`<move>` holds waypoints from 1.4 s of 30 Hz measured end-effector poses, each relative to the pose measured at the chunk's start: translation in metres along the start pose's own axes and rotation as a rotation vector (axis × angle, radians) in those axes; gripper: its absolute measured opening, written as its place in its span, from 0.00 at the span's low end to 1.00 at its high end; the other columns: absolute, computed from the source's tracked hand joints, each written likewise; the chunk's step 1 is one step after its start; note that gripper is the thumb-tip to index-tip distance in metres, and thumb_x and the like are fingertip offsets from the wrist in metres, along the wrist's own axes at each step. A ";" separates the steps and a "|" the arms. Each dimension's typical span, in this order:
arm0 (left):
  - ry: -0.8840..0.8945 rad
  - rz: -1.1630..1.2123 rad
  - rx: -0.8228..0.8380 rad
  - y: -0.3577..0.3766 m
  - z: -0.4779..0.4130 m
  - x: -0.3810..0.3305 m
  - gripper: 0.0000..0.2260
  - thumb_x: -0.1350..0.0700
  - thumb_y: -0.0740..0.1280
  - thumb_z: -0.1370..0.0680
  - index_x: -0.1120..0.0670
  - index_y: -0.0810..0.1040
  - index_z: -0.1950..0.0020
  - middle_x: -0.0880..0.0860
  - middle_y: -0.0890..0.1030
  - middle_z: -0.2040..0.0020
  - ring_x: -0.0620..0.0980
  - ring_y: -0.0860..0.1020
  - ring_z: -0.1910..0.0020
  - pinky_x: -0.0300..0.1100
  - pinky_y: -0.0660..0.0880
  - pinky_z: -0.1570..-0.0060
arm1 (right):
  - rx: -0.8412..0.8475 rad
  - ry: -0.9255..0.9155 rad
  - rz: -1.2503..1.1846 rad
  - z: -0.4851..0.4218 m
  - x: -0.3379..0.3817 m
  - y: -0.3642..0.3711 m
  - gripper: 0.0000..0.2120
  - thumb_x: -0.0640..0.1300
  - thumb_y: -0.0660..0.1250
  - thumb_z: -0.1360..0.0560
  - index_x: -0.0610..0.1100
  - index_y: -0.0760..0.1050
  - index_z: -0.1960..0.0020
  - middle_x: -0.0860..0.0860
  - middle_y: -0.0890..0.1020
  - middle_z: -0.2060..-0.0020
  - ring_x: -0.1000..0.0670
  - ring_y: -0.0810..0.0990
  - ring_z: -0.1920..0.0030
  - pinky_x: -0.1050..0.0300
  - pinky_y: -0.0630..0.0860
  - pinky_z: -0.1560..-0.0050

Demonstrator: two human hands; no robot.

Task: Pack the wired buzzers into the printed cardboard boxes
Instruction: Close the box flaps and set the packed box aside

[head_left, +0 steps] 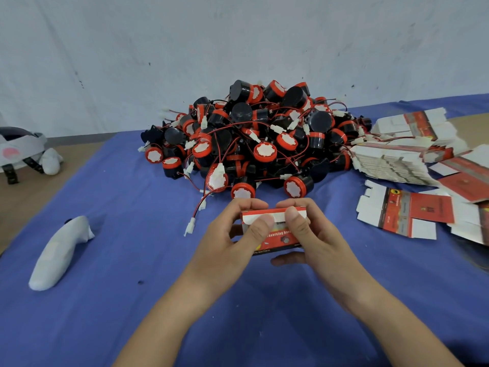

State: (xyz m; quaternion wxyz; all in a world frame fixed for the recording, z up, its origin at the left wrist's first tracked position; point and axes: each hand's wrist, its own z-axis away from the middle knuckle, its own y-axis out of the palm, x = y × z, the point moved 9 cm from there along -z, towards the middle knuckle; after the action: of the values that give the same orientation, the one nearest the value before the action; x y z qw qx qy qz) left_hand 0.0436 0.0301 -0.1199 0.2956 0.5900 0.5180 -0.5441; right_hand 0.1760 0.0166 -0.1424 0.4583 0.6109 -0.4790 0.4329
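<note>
Holding a printed box (281,235) between both hands just above the blue worktop (132,300), I grip it from either side. My left hand (227,237) curls round its left end with the thumb on the white top flap. My right hand (316,234) curls round the right end, with its thumb on the same flap. My fingers cover much of the box, so I cannot tell whether a buzzer is inside, and only part of the red print reads.

Off to the left lies a white wrapped object (59,255) I cannot identify. A loose wire with a white plug (191,225) trails just left of my left hand.

Beyond the box sits the heap of black-and-red buzzers (251,136), wires tangled through it. To its right are stacked flat boxes (397,162), some cut off at the edge.
</note>
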 end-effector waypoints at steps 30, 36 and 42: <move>-0.071 0.104 0.006 0.010 0.000 0.004 0.09 0.42 0.67 0.28 0.41 0.80 0.51 0.42 0.84 0.53 0.41 0.83 0.53 0.31 0.77 0.58 | -0.066 0.073 0.047 0.001 -0.013 -0.006 0.20 0.63 0.60 0.24 0.47 0.76 0.48 0.48 0.85 0.53 0.47 0.86 0.50 0.48 0.85 0.49; -0.072 0.117 0.027 0.013 0.002 0.004 0.10 0.39 0.66 0.29 0.40 0.80 0.51 0.42 0.84 0.54 0.40 0.83 0.54 0.30 0.77 0.60 | -0.079 0.099 0.039 0.002 -0.013 -0.008 0.27 0.65 0.59 0.25 0.41 0.74 0.45 0.43 0.84 0.50 0.44 0.86 0.49 0.45 0.84 0.47; -0.079 0.116 0.046 0.018 0.002 0.007 0.11 0.39 0.65 0.27 0.42 0.80 0.51 0.46 0.84 0.54 0.43 0.83 0.55 0.31 0.78 0.57 | -0.109 0.107 0.000 0.002 -0.013 -0.009 0.30 0.66 0.61 0.27 0.38 0.74 0.46 0.40 0.84 0.52 0.44 0.86 0.52 0.52 0.85 0.54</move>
State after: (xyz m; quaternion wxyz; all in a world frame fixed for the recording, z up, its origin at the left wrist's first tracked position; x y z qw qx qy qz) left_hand 0.0590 0.0251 -0.1310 0.3331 0.6037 0.4584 -0.5608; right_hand 0.1832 0.0181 -0.1567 0.5157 0.5610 -0.4768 0.4381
